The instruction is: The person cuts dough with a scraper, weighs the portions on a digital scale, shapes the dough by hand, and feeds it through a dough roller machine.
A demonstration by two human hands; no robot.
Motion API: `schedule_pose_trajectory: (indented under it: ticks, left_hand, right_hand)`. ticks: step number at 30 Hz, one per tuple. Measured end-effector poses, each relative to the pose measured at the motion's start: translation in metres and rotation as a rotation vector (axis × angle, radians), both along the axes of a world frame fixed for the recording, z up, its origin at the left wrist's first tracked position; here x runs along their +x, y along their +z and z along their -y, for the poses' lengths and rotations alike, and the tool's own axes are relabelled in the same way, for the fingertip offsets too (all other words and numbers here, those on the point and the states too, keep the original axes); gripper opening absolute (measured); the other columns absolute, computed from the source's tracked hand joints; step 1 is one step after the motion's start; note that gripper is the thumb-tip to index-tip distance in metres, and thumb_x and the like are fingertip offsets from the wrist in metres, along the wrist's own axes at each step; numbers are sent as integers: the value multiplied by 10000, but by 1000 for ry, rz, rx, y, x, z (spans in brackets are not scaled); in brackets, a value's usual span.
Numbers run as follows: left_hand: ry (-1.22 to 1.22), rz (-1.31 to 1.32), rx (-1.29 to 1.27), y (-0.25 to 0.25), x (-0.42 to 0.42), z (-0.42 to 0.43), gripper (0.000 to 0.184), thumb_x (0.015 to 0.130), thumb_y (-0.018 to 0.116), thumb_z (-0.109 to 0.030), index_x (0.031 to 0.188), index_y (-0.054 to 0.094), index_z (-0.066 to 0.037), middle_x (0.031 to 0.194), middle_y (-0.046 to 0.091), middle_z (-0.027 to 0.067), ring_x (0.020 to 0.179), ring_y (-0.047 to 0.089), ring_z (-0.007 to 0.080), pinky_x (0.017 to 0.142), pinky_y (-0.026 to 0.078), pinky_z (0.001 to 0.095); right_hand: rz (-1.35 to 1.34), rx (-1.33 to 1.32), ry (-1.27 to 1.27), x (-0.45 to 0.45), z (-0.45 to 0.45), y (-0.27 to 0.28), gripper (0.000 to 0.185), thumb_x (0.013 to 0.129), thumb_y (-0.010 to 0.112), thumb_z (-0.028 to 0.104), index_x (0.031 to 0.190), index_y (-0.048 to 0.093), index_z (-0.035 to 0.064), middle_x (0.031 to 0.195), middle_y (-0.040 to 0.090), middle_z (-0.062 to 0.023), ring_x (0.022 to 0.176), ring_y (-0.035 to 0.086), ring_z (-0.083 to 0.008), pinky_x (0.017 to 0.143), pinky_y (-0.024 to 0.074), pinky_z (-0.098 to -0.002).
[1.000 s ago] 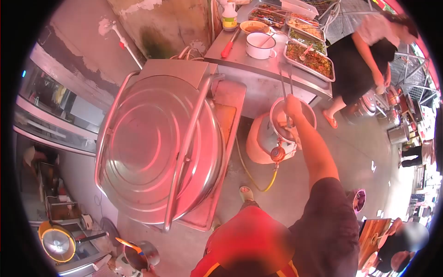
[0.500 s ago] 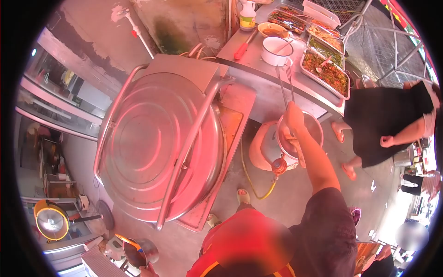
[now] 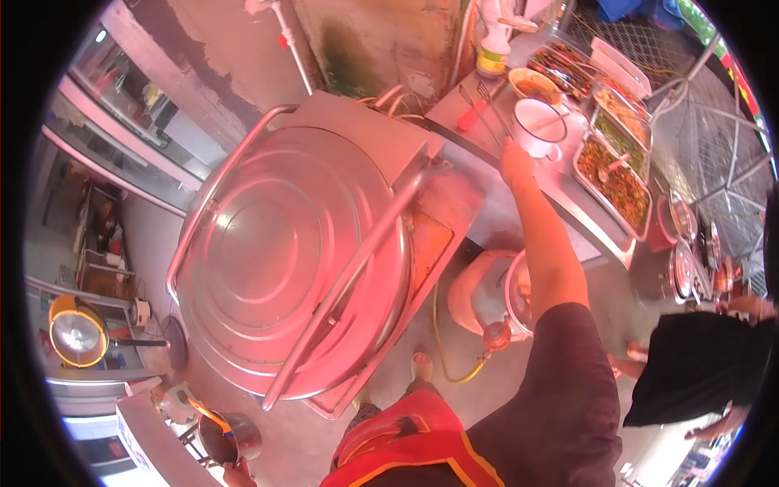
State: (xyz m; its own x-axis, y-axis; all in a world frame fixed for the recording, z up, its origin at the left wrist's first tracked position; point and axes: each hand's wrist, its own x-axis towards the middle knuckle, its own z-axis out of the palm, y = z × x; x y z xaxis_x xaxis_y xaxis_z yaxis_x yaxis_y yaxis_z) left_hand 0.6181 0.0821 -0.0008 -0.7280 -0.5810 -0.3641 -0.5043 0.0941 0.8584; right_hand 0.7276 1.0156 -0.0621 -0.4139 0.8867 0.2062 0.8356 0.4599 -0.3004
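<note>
My right hand (image 3: 517,160) is closed around the handle end of long metal tongs (image 3: 487,111), whose two looped arms are spread apart over the counter. Beside that hand stands a white enamel mug (image 3: 538,130) with a dark rim and something stick-like inside. The tongs reach across near a red-handled tool (image 3: 469,121). At the lower left edge, my left hand (image 3: 237,473) grips the side of a dark metal pot (image 3: 247,438), with an orange strip across its top. Its fingers show only in part. My right forearm partly covers a light-rimmed bucket (image 3: 513,296).
A large round steel lid (image 3: 284,243) with tubular bars fills the left middle. Trays of chopped food (image 3: 617,183), an orange bowl (image 3: 531,84) and a white jug (image 3: 493,50) stand on the counter. A yellow hose (image 3: 442,357) runs along the floor. A person in black (image 3: 690,365) is at right.
My right hand has moved from above the bucket up to the counter beside the mug, and the tongs now point up-left. The view has shifted; the person in black appears lower.
</note>
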Motion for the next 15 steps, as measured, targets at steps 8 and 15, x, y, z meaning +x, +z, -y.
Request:
schedule_pose_trajectory:
  ticks: [8, 15]
  left_hand:
    - [116, -18, -14, 16, 16, 8, 292, 841, 507, -240, 958, 596, 12, 992, 599, 111, 850, 600, 200, 681, 553, 317]
    - [119, -54, 7, 18, 35, 17, 299, 846, 491, -216, 990, 598, 23, 1034, 596, 110, 881, 598, 185, 701, 563, 305]
  right_hand:
    - [143, 148, -56, -46, -19, -8, 188, 936, 398, 181, 1005, 535, 73, 978, 589, -158, 863, 643, -350, 717, 530, -442]
    - [-87, 304, 62, -24, 11, -26, 513, 862, 571, 205, 1318, 423, 21, 1270, 503, -216, 1185, 484, -345, 999, 385, -420]
